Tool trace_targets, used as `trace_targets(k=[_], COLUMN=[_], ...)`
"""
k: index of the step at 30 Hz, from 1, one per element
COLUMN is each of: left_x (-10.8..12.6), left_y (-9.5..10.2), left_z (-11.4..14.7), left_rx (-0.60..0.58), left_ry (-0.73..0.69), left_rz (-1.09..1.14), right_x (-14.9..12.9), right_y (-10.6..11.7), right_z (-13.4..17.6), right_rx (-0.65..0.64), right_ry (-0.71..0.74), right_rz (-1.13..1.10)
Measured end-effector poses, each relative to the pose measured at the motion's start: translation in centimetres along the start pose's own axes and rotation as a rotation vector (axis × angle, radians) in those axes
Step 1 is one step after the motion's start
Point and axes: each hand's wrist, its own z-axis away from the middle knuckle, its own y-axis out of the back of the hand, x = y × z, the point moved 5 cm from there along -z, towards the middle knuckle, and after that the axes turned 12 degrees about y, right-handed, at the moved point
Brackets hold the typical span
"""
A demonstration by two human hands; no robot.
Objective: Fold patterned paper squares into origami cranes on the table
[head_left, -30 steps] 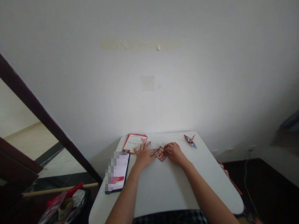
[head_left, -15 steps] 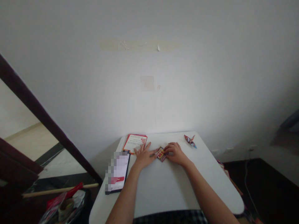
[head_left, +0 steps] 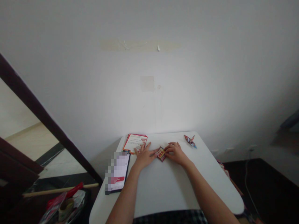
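Left hand [head_left: 144,157] spread flat, touching folded paper [head_left: 161,154] near far edge of table [head_left: 161,189]; right hand [head_left: 175,152] pinches right corner. Visible print differs from moment ago, suggesting fold under way.

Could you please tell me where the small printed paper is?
In the head view, the small printed paper is at lower centre on the white table, between the left hand and the right hand.

folded paper [head_left: 161,158] showing different red figures [head_left: 161,153] than a second ago, right hand [head_left: 175,152] shifted slightly
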Motion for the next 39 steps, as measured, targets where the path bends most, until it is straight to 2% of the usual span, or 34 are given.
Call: trace_targets(k=[24,32,39], left_x=[0.4,0.8,0.9], left_y=[0.6,0.4,0.5], left_z=[0.3,0.1,-0.1], left_rx=[-0.027,-0.008,-0.007], left_ry=[0.01,0.032,0.051], left_rz=[-0.001,0.008,0.062], right_x=[-0.6,-1.3,-1.5], right_y=[-0.5,-0.9,-0.8], right_z=[-0.2,-0.5,-0.6], right_rx=[0.165,0.259,0.26], right_ry=[-0.04,-0.058,-0.031], right_rz=[0.101,0.293,0.329])
